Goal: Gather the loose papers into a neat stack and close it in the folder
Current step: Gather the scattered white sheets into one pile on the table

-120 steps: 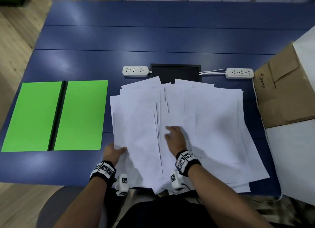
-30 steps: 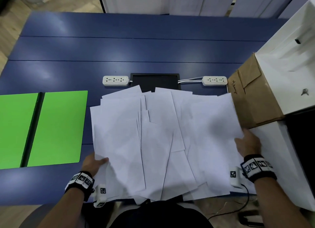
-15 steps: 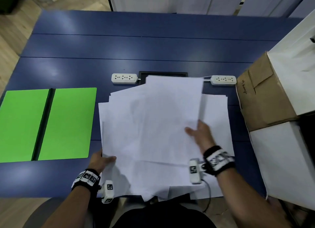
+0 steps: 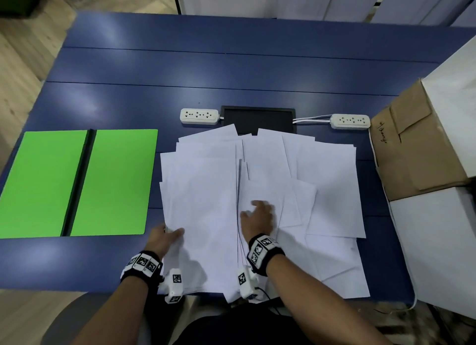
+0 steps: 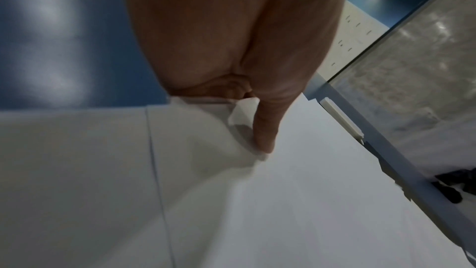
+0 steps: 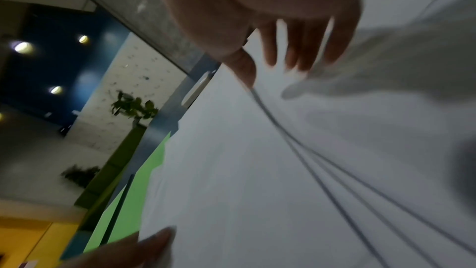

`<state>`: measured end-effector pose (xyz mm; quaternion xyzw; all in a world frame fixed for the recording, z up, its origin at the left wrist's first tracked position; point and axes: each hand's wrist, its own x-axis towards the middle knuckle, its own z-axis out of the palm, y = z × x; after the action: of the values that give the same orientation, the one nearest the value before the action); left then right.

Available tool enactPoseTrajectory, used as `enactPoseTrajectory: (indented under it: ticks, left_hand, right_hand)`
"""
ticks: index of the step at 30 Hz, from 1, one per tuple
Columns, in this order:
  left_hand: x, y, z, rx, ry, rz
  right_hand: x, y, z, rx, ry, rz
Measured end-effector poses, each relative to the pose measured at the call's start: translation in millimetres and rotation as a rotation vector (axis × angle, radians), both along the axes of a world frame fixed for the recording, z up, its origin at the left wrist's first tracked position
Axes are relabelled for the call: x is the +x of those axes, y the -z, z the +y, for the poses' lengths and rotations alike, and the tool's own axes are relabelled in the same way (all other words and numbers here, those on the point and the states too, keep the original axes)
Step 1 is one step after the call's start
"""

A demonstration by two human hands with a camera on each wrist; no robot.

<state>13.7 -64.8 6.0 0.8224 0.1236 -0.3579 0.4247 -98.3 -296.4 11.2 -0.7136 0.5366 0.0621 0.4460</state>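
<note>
Several loose white papers (image 4: 260, 190) lie fanned across the blue table (image 4: 231, 69) in front of me. The green folder (image 4: 77, 182) lies open and flat at the left, apart from the sheets. My left hand (image 4: 164, 237) pinches the left edge of the left pile, thumb (image 5: 265, 129) on top of the papers (image 5: 283, 201) and fingers under them. My right hand (image 4: 257, 215) rests flat on the middle sheets with straight fingers (image 6: 296, 52) spread on the papers (image 6: 257, 170). The folder (image 6: 131, 195) shows as a green strip in the right wrist view.
Two white power strips (image 4: 199, 116) (image 4: 350, 121) and a black panel (image 4: 257, 118) lie just beyond the papers. A brown cardboard box (image 4: 412, 143) and white boxes (image 4: 438, 241) crowd the right edge. Some sheets overhang the table's near edge.
My right hand carried sheets from the right side leftward, laid them on the pile, and now lies flat on the middle. My left hand kept its hold on the left edge.
</note>
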Motion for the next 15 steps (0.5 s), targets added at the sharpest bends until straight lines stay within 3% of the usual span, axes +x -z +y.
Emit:
enactPoseTrajectory:
  ticks: [1, 3, 6, 9, 15]
  left_hand:
    - [1.2, 3.5, 1.5, 0.012, 0.016, -0.005]
    - [5.7, 13.1, 6.8, 0.053, 0.059, -0.02]
    - [11.0, 34.9, 17.5, 0.105, 0.114, -0.033]
    - [11.6, 40.6, 18.9, 0.124, 0.142, -0.057]
    - [8.7, 31.8, 14.6, 0.089, 0.14, -0.075]
  right_hand:
    - [-9.2, -2.0, -7.2, -0.072, 0.083, 0.079]
    - [-31.9, 8.7, -20.5, -0.029, 0.263, 0.163]
    - [-54.2, 28.3, -25.7, 0.156, 0.365, 0.087]
    - [-55.9, 27.2, -19.9, 0.177, 0.264, 0.075]
    - [-25.8, 12.2, -75.0, -0.26, 0.096, 0.078]
